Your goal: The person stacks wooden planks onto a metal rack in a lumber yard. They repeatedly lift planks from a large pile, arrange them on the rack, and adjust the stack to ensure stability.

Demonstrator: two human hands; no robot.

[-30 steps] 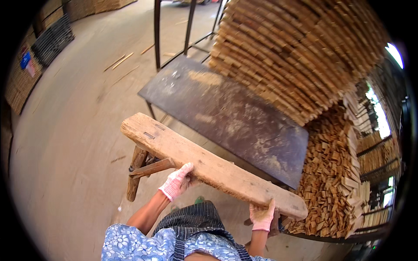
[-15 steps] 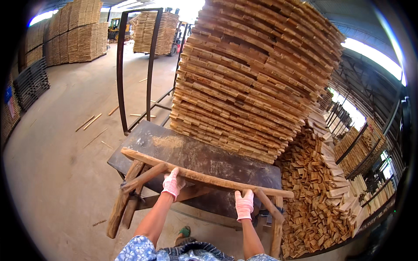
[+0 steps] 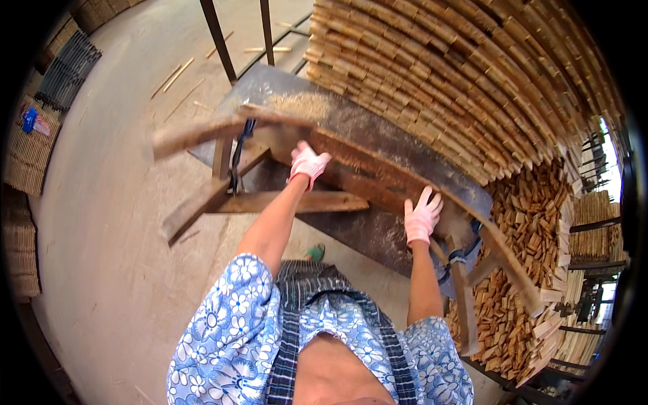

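A rough wooden bench [image 3: 368,181] is tipped over against a dark metal-topped table [image 3: 364,250], legs sticking out at both ends. Dark straps wrap its leg joints. My left hand [image 3: 309,163], in a pink-and-white glove, rests against the bench's board left of its middle, fingers stretched out. Farther right, my right hand [image 3: 423,216], gloved alike, presses on the board with fingers spread. Neither hand wraps round the wood. The bench's left legs are smeared by motion.
A tall stack of wooden slats [image 3: 432,88] stands at the table's far side. Loose short wood pieces [image 3: 520,297] heap up on the right. A dark metal frame [image 3: 266,34] rises behind the table. Several thin sticks [image 3: 179,75] lie on the floor at left.
The bench has turned over, its legs swinging up and outward and its board now facing me. Both hands went from gripping its edge to lying on the board. My view tilted down.
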